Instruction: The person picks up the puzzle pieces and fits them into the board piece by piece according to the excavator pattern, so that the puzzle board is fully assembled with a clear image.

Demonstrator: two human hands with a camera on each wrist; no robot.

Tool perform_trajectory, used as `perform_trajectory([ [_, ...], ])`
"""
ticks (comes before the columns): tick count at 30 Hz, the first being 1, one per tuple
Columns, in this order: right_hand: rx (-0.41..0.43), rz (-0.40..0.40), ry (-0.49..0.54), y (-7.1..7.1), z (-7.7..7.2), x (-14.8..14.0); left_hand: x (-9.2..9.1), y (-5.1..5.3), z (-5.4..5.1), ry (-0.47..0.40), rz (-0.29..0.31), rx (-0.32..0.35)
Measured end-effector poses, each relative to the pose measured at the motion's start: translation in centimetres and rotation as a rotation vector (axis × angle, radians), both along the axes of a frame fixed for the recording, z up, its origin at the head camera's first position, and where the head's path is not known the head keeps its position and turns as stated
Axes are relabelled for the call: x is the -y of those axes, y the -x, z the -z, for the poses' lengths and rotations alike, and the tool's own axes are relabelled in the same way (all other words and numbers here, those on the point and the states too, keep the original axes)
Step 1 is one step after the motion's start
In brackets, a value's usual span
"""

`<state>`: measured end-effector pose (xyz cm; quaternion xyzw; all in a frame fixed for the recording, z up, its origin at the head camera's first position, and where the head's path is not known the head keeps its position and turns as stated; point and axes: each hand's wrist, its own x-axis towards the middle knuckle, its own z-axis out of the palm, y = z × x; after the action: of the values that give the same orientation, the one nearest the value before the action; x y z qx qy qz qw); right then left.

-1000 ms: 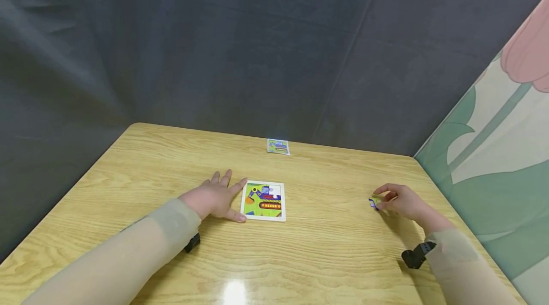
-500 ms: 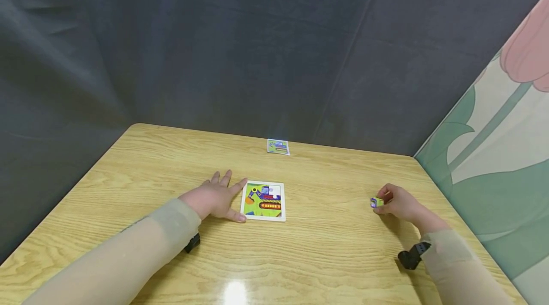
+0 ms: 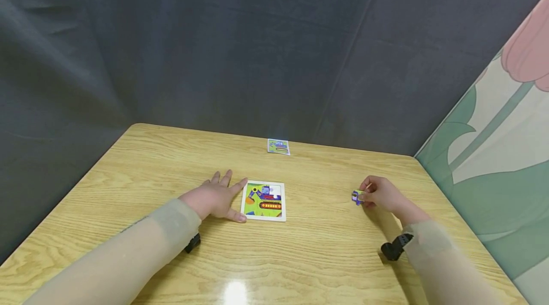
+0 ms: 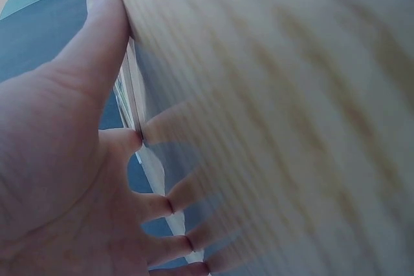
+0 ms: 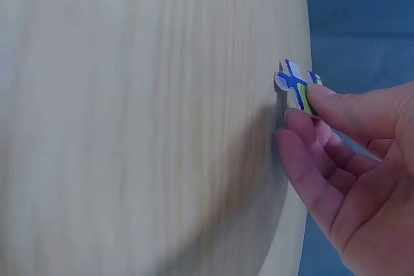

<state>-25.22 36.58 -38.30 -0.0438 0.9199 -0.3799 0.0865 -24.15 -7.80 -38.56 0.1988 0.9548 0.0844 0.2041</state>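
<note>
Between thumb and fingers my right hand (image 3: 381, 194) pinches a small puzzle piece (image 3: 357, 197), just above the table at the right. In the right wrist view the puzzle piece (image 5: 297, 85) shows blue, green and pale patches. My left hand (image 3: 213, 198) lies with spread fingers beside the framed puzzle (image 3: 263, 201), its thumb and index finger touching the left edge. The puzzle pictures an excavator on green, with a white gap at its upper right. In the left wrist view the left hand (image 4: 71, 153) has its fingertips on the tabletop.
A small picture card (image 3: 279, 146) of an excavator lies near the far edge of the wooden table (image 3: 317, 248). A dark curtain (image 3: 240, 47) hangs behind it. A flower-patterned panel (image 3: 506, 143) borders the right side.
My right hand has lifted the puzzle piece, turned it and carried it leftward. The left hand and the framed puzzle have stayed in place.
</note>
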Motion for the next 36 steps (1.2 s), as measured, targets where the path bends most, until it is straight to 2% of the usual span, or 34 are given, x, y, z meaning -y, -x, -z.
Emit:
perform_trajectory([
  [13,-0.002,-0.091,0.155,2.0,-1.0,8.6,0.1,0.0,0.0,0.010,0.004,-0.010],
  [23,0.003,-0.097,0.142,3.6,-0.1,15.5,0.2,0.0,-0.3,0.038,-0.005,0.002],
  [28,0.022,-0.105,0.163,3.7,0.4,17.4,0.2,-0.1,-0.3,0.024,-0.005,-0.002],
  [36,0.025,-0.113,0.216,3.6,1.1,18.8,0.1,-0.1,-0.2,0.038,0.001,0.003],
])
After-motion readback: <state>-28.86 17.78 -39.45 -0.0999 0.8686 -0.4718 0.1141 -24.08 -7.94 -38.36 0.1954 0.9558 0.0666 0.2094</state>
